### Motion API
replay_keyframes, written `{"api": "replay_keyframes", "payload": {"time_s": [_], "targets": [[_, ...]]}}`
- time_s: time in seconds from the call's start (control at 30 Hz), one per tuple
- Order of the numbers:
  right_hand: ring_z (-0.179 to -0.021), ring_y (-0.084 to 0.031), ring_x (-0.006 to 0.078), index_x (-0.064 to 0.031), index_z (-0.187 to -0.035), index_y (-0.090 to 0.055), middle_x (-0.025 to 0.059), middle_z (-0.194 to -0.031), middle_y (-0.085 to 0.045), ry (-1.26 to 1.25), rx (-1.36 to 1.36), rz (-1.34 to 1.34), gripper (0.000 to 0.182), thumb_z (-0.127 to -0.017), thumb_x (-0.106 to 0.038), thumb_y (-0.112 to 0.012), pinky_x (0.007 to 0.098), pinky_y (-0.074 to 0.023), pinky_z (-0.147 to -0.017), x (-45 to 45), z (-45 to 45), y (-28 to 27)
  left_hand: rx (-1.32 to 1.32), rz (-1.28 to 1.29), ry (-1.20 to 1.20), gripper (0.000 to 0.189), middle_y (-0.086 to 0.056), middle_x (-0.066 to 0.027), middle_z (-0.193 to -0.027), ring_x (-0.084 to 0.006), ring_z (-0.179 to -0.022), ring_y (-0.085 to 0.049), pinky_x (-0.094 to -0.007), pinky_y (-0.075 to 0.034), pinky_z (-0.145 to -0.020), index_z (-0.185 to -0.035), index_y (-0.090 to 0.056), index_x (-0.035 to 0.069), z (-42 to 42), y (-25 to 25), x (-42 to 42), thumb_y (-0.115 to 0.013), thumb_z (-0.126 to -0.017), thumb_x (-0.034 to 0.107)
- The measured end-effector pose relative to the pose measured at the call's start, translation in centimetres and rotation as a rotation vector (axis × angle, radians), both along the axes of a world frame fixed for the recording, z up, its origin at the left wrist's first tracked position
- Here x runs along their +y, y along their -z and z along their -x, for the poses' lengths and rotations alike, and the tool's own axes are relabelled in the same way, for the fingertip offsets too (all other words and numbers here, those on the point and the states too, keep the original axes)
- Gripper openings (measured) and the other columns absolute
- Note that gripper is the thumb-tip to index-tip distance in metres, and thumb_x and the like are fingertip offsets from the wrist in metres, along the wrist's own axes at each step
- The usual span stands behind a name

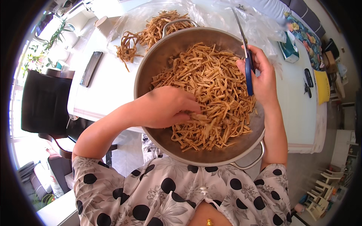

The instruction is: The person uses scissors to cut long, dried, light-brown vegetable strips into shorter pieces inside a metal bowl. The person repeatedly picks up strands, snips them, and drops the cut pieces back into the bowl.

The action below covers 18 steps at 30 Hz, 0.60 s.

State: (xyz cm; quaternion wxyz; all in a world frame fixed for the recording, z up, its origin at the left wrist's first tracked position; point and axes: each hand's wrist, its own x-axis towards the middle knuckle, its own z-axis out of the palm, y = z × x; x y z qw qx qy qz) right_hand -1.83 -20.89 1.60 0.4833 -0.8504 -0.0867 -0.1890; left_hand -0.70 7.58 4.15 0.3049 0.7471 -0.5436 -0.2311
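A wide metal pan (158, 141) with two loop handles holds a heap of cut brown dried strips (217, 84). My left hand (167, 107) is over the left side of the heap, its fingertips among some strips that look blurred; whether it grips any is unclear. In my right hand (261, 70), above the pan's right side, is a pair of scissors (249, 70) with blue handles, blades pointing away from me. Beyond the pan lies a pile of longer brown strips (164, 25) on clear plastic, with a darker tangled bunch (127, 48) beside it.
The pan stands at the near edge of a table with a pale cover (297, 121). On the table's left is a smartphone (91, 69); on its right are a tissue pack (290, 48) and a dark case with keys (308, 84). A black chair (45, 101) stands at left.
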Motion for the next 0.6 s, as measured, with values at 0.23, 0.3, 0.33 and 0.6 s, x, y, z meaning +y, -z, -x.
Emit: {"api": "replay_keyframes", "payload": {"time_s": [0.23, 0.3, 0.33, 0.6], "targets": [[-0.069, -0.053, 0.0067, 0.0033, -0.120, -0.059, 0.0008, -0.077, -0.061, 0.026, 0.009, 0.063, 0.046, -0.087, -0.022, -0.080, 0.0227, -0.0440, -0.064, -0.2, 0.4, -0.6, -0.027, 0.178, -0.539, 0.018, -0.070, -0.0147, -0.103, -0.0325, -0.100, -0.065, -0.0401, -0.052, -0.089, -0.104, -0.068, -0.001, 0.8, 0.9, 2.2, -0.066, -0.087, 0.003], [-0.070, -0.054, 0.0063, 0.0035, -0.120, -0.059, 0.0003, -0.079, -0.061, 0.033, -0.038, -0.077, 0.045, -0.088, -0.021, -0.079, 0.0226, -0.0443, -0.064, 0.0, 0.2, -0.7, -0.093, 0.191, -0.491, 0.019, -0.069, -0.0131, -0.105, -0.0301, -0.099, -0.066, -0.0390, -0.052, -0.090, -0.105, -0.067, 0.000, 0.4, 1.3, 2.1, -0.067, -0.088, 0.006], [-0.071, -0.055, 0.0055, 0.0034, -0.121, -0.059, -0.0003, -0.081, -0.062, 0.027, 0.002, -0.172, 0.044, -0.089, -0.021, -0.078, 0.0219, -0.0447, -0.064, -0.1, 0.2, -0.7, -0.126, 0.214, -0.493, 0.019, -0.068, -0.0127, -0.105, -0.0296, -0.098, -0.066, -0.0389, -0.052, -0.089, -0.105, -0.067, 0.000, 0.5, 1.5, 1.9, -0.068, -0.088, 0.007], [-0.070, -0.054, 0.0038, 0.0004, -0.122, -0.061, -0.0019, -0.081, -0.061, 0.080, -0.052, -0.238, 0.040, -0.092, -0.021, -0.075, 0.0198, -0.0438, -0.064, -0.7, 0.0, -0.6, -0.378, -0.015, -0.524, 0.018, -0.064, -0.0098, -0.094, -0.0274, -0.079, -0.064, -0.0394, -0.051, -0.072, -0.098, -0.067, 0.004, -5.3, 2.0, -2.2, -0.067, -0.089, 0.019]]}}
